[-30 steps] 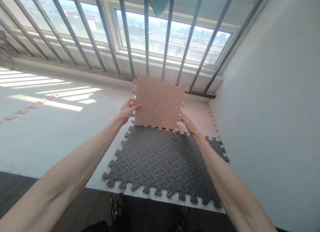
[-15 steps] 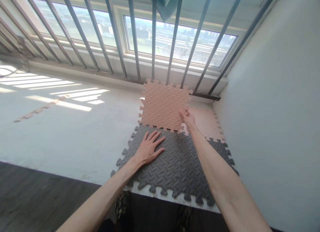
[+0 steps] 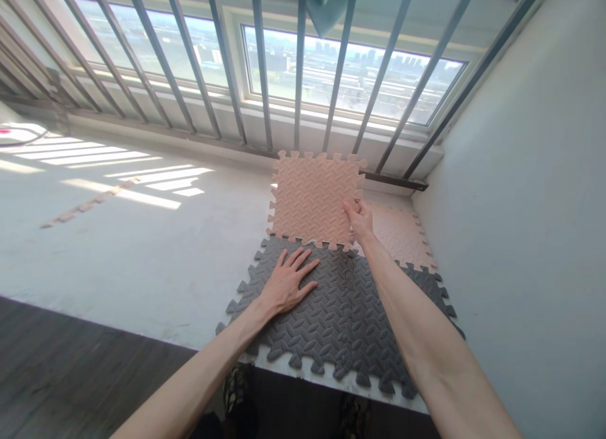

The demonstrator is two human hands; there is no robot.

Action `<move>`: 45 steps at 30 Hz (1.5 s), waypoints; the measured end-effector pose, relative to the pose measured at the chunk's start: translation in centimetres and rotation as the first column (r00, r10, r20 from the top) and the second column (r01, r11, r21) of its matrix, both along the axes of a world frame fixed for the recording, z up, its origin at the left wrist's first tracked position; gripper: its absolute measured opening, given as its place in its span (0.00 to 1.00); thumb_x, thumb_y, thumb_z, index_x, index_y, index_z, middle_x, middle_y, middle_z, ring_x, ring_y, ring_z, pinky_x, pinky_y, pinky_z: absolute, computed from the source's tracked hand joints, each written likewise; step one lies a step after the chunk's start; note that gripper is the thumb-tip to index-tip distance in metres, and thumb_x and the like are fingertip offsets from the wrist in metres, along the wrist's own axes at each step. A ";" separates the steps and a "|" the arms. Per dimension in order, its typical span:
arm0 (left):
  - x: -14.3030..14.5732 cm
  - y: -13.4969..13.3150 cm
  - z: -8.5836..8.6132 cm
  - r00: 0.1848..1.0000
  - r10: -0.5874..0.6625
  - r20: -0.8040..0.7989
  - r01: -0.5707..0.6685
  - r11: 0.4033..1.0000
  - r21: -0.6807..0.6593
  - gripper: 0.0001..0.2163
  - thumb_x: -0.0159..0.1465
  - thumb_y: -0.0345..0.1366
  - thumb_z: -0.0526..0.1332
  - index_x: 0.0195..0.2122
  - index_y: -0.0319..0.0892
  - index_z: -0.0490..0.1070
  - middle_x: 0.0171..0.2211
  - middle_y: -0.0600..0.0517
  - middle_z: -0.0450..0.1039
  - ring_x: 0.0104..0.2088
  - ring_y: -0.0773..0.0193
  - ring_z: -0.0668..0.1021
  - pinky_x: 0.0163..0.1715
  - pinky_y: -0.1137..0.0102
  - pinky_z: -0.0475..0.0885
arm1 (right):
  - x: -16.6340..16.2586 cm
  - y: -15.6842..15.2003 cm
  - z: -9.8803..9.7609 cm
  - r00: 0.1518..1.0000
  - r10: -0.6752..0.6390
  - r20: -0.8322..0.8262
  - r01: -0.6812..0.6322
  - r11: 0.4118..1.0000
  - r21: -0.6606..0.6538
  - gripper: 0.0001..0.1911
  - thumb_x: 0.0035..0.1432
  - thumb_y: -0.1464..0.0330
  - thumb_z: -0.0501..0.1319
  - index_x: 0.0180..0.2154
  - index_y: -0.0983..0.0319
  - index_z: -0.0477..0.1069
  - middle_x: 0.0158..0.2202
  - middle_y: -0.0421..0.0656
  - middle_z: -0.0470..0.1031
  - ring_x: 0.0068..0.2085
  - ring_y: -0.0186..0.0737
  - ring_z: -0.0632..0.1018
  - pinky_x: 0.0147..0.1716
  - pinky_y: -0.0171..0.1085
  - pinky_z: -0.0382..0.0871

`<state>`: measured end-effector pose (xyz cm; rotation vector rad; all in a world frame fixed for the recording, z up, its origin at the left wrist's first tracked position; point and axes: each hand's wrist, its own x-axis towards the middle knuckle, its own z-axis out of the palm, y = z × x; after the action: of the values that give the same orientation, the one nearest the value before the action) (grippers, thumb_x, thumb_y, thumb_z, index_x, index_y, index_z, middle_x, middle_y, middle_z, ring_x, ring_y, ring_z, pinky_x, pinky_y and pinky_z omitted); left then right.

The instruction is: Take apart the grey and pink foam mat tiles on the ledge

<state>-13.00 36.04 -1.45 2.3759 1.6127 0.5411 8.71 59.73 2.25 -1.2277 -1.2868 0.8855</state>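
While the left hand [image 3: 286, 282] lies flat, fingers spread, on the grey foam mat [image 3: 326, 312] at lower centre, the right hand [image 3: 360, 216] pinches the right edge of the pink foam tile [image 3: 312, 196] at frame centre, below the window bars [image 3: 298, 66]. Second pink tile [image 3: 402, 237] lies just right.

2 pink foam tiles [image 3: 312, 196], 2 grey tiles [image 3: 303, 300], 2 hands [image 3: 286, 284].

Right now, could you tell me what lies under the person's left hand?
The left hand rests flat on a grey foam mat, spread on the white ledge. The mat's patch beneath the palm is covered.
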 end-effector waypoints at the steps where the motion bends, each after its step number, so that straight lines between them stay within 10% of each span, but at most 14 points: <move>1: 0.0 0.0 0.0 1.000 -0.002 0.012 0.002 1.000 0.008 0.29 0.76 0.56 0.54 0.76 0.59 0.61 0.80 0.48 0.55 0.80 0.46 0.56 0.79 0.36 0.46 | -0.1 -0.1 0.1 1.000 0.001 0.001 -0.001 1.000 -0.002 0.41 0.50 0.42 0.73 0.56 0.62 0.75 0.20 0.27 0.58 0.25 0.35 0.64 0.27 0.35 0.64; 13: 0.1 -0.1 0.1 1.000 0.000 -0.013 0.000 1.000 0.005 0.29 0.76 0.54 0.53 0.77 0.58 0.61 0.80 0.48 0.55 0.80 0.45 0.56 0.78 0.35 0.44 | -0.5 -0.4 0.8 0.998 0.045 -0.050 -0.045 0.999 0.006 0.43 0.46 0.40 0.72 0.54 0.62 0.73 0.22 0.28 0.59 0.26 0.35 0.61 0.28 0.37 0.58; 24: 2.7 2.2 0.5 0.969 -0.247 -0.010 0.247 0.969 -0.009 0.30 0.75 0.51 0.56 0.78 0.58 0.58 0.81 0.51 0.53 0.81 0.49 0.55 0.80 0.41 0.42 | 0.1 -1.0 0.2 1.000 0.008 -0.029 -0.008 1.000 -0.012 0.40 0.52 0.44 0.72 0.57 0.64 0.74 0.23 0.30 0.65 0.28 0.38 0.69 0.31 0.37 0.68; 32: 2.6 1.9 0.2 0.970 -0.242 0.005 0.242 0.970 0.017 0.29 0.75 0.51 0.56 0.77 0.58 0.59 0.80 0.51 0.54 0.81 0.50 0.55 0.80 0.43 0.42 | -2.9 0.1 4.8 0.965 0.246 -0.088 -0.235 0.964 0.123 0.32 0.51 0.45 0.74 0.50 0.58 0.77 0.38 0.40 0.82 0.33 0.37 0.77 0.37 0.38 0.74; 39: 2.2 1.5 -0.4 0.982 -0.181 0.045 0.181 0.983 0.023 0.31 0.76 0.55 0.54 0.77 0.52 0.60 0.81 0.46 0.52 0.81 0.52 0.53 0.80 0.45 0.45 | -2.3 -0.6 6.5 0.977 0.130 -0.167 -0.118 0.990 0.079 0.37 0.49 0.45 0.75 0.53 0.59 0.75 0.36 0.40 0.83 0.37 0.42 0.80 0.38 0.40 0.78; 43: 2.1 1.4 -0.1 0.936 -0.070 0.344 0.103 0.992 -0.078 0.33 0.73 0.56 0.58 0.76 0.50 0.63 0.79 0.43 0.58 0.80 0.52 0.59 0.80 0.46 0.49 | -2.2 -1.5 8.5 0.952 0.104 -0.289 -0.077 0.992 0.102 0.34 0.49 0.47 0.75 0.51 0.57 0.74 0.44 0.43 0.86 0.45 0.45 0.84 0.46 0.44 0.82; 45: 1.7 0.9 0.5 0.751 0.180 0.635 -0.060 0.977 -0.206 0.35 0.72 0.57 0.60 0.76 0.49 0.61 0.78 0.40 0.60 0.78 0.50 0.62 0.78 0.47 0.56 | -2.5 -3.1 8.8 0.939 0.114 -0.324 -0.098 0.993 0.065 0.33 0.47 0.46 0.75 0.48 0.57 0.73 0.45 0.45 0.86 0.46 0.47 0.84 0.47 0.47 0.83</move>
<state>-11.31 36.98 -0.91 1.6685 1.4015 1.0654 6.21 56.66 11.05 -0.9324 -1.1051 1.0809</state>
